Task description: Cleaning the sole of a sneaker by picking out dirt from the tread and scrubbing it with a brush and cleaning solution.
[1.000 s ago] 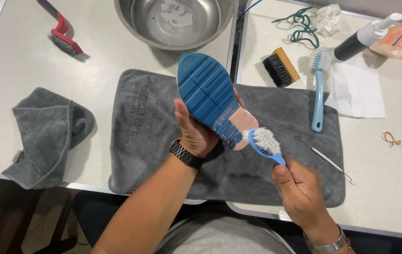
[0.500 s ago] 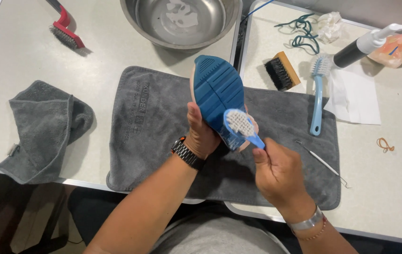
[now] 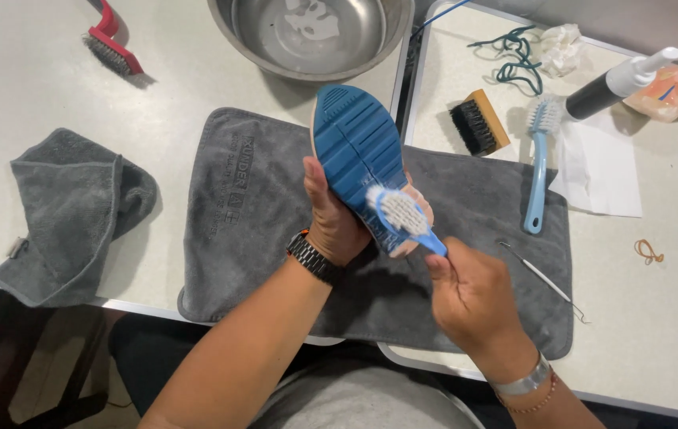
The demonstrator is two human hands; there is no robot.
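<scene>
My left hand [image 3: 331, 222] grips a shoe [image 3: 355, 151] from below, its blue ribbed sole turned up toward me over the grey towel mat [image 3: 260, 206]. My right hand [image 3: 474, 298] holds a small blue brush with white bristles [image 3: 402, 216] by its handle, and the bristles lie against the heel end of the sole. A black watch sits on my left wrist, a silver bracelet on my right.
A steel bowl [image 3: 315, 36] stands at the back. A crumpled grey cloth [image 3: 69, 210] lies at the left, a red wire brush [image 3: 113, 48] far left. A wooden brush [image 3: 478, 121], long blue brush [image 3: 539, 163], metal pick [image 3: 541, 278], pump bottle [image 3: 621, 79], white paper [image 3: 597, 171] and green laces [image 3: 514, 52] sit at the right.
The brush moved from beyond the heel edge onto the sole. The shoe and both hands shifted slightly left in view.
</scene>
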